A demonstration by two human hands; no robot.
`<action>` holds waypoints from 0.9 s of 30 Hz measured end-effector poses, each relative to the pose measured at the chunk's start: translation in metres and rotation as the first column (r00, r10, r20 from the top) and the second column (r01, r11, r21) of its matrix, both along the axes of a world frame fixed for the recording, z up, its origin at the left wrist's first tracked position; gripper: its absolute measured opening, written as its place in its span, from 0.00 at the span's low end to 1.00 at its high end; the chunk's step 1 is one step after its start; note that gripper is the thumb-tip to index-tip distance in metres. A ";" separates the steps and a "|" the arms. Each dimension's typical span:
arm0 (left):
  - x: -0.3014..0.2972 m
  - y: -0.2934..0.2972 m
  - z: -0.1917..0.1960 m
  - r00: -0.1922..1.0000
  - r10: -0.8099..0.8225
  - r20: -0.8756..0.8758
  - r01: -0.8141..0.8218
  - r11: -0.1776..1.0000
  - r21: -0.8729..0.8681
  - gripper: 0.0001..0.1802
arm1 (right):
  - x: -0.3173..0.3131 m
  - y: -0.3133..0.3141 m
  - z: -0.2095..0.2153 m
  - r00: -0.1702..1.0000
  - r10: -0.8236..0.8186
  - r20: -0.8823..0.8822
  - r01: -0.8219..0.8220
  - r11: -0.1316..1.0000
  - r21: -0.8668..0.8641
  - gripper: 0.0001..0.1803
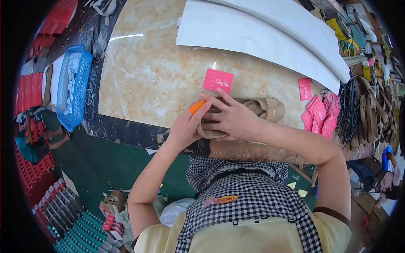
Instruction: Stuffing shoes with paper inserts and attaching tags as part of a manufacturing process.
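Two hands are seen at the near edge of a marble-patterned table (pixel 143 76), both closed around a beige sandal (pixel 261 107). The sandal is held down by the right hand (pixel 234 120), whose fingers are spread wide across its upper, the fingertips reaching toward a pink card (pixel 218 80) lying just beyond it. An orange tool (pixel 196 106) is gripped in the left hand (pixel 185 128), the fingers curled together around it and the tool's tip set against the sandal's left end. The sandal is placed at the table edge, directly in front of the person, partly covered by both hands. Large white sheets (pixel 261 33) are laid across the far side of the table. A scatter of more pink cards (pixel 320 116) is found to the right, beside a heap of beige sandals (pixel 369 114). To the left, off the table, a blue plastic basket (pixel 82 80) is filled with small white pieces. Red stacked items (pixel 31 88) are seen beyond it. A checked apron (pixel 253 194) is worn over a pale yellow shirt.
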State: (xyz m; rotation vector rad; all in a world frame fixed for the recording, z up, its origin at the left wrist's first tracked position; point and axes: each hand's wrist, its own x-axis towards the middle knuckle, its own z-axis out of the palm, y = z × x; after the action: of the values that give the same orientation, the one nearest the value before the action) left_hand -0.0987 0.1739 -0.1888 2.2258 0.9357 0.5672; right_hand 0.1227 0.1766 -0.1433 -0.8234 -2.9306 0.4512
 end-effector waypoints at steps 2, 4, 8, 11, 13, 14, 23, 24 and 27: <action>0.001 -0.002 0.005 0.983 0.018 -0.183 -0.042 0.991 -0.129 0.54 | 0.000 -0.003 -0.004 0.998 -0.034 -0.051 0.035 0.999 0.012 0.29; 0.005 -0.001 0.002 0.990 0.056 -0.130 -0.069 0.993 -0.100 0.56 | -0.001 -0.005 -0.007 0.992 -0.075 -0.098 0.079 0.996 0.033 0.26; 0.039 -0.040 0.004 0.960 0.274 0.053 -0.270 0.960 -0.074 0.60 | 0.033 -0.026 0.008 0.973 -0.177 -0.148 0.178 0.984 -0.010 0.17; 0.080 -0.072 0.041 0.944 0.309 0.119 -0.309 0.951 -0.024 0.51 | 0.091 -0.079 0.027 0.917 -0.387 -0.097 0.375 0.919 -0.118 0.14; 0.095 -0.068 0.061 0.991 0.112 0.071 -0.111 0.994 -0.022 0.35 | 0.117 -0.104 0.030 0.750 -0.644 -0.152 0.623 0.764 -0.166 0.17; 0.098 -0.047 0.063 0.989 0.079 0.127 -0.100 0.981 0.165 0.21 | 0.125 -0.114 0.029 0.738 -0.659 -0.149 0.639 0.752 -0.160 0.17; 0.251 0.271 0.100 0.970 0.200 -0.139 -0.039 0.690 0.723 0.29 | 0.118 -0.154 -0.036 0.340 -0.883 -0.324 0.875 0.423 -0.234 0.32; 0.262 0.279 0.094 0.940 0.226 -0.256 -0.040 0.817 0.575 0.33 | 0.116 -0.157 -0.042 0.318 -0.895 -0.313 0.896 0.391 -0.209 0.32; 0.277 0.270 0.076 0.867 0.185 -0.463 -0.038 0.950 0.309 0.38 | 0.116 -0.158 -0.036 0.304 -0.883 -0.358 0.908 0.382 -0.172 0.32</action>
State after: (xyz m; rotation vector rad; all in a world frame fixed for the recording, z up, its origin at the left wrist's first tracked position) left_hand 0.1781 0.4435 -0.1131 2.6613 1.3142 0.1917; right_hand 0.2392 0.0182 -0.1797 -1.8880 -1.6345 0.3288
